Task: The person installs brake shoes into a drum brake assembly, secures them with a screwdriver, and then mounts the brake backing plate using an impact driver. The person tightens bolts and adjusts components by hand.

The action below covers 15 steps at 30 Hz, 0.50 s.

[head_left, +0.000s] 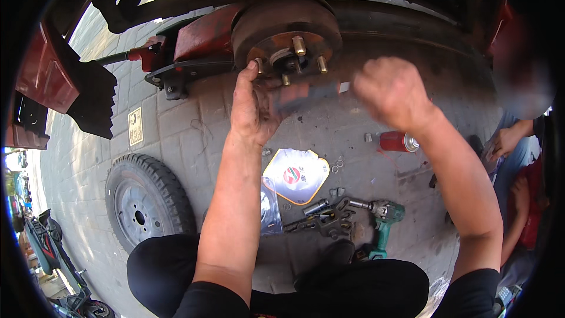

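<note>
Under the raised vehicle is a rusty brake drum [288, 26] with several brass-coloured studs standing out of its face. My left hand [253, 109] is at the drum's lower edge, thumb up beside a stud, its fingers curled by a dark, motion-smeared object [321, 92] whose kind I cannot make out. To the right, my right hand [393, 91] is closed in a blurred fist, a small pale end [344, 87] of that object close to its knuckles. What the fist holds is hidden.
A wheel with tyre [138, 203] lies at left. Below my hands are a white plastic bag [297, 174], a green impact wrench [385, 224], sockets and a metal bracket [329, 221]. A red spray can [398, 141] lies right, near another person's hand [506, 141]. A red jack [200, 38] is behind.
</note>
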Available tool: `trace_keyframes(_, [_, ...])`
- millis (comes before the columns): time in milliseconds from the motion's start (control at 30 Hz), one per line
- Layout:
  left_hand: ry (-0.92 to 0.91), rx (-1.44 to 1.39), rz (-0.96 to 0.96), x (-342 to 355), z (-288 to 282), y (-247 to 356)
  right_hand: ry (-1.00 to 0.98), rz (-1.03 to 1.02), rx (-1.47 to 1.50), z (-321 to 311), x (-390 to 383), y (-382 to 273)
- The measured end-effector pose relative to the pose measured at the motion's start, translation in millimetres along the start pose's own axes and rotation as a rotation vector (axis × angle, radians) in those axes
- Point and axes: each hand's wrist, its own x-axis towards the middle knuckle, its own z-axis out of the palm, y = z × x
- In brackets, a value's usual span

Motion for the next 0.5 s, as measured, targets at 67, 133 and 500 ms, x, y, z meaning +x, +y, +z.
trace_keyframes(67, [0.028,-0.002,0.026,1.9,-0.1,-3.5,-0.009,0.257,-0.016,1.4,0.3,-0.5])
trace_keyframes(133, [0.060,-0.016,0.026,1.5,0.4,-4.7,0.138,-0.078,0.137,3.1,1.7,-0.4])
trace_keyframes(500, [0.089,-0.031,0.041,-5.6,10.1,-5.1,0.137,0.380,0.494,38.6,-46.0,-40.8])
